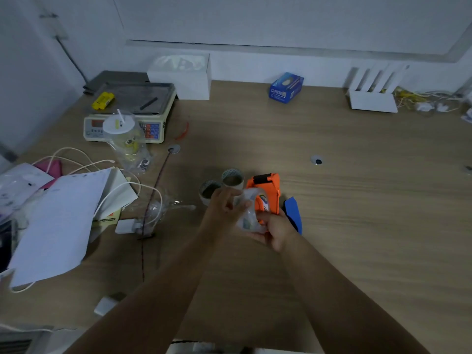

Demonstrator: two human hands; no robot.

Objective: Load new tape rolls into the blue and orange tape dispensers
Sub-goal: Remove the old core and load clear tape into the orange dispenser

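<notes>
Near the middle of the wooden desk both hands hold a clear tape roll [249, 213]. My left hand [224, 204] grips its left side and my right hand [277, 229] supports it from below and right. The orange tape dispenser [267, 191] lies just behind the roll, partly hidden by it. A blue tape dispenser [293, 213] lies to the right, partly covered by my right hand. Two tape rolls with cardboard cores [209, 190] [232, 177] stand left of the orange dispenser.
At the back left stands a weighing scale [127, 108] with a plastic cup [125, 139] in front of it. Papers [58, 226], white cables and a charger [125, 226] crowd the left side. A blue box [286, 86] and a white holder [371, 93] sit along the wall.
</notes>
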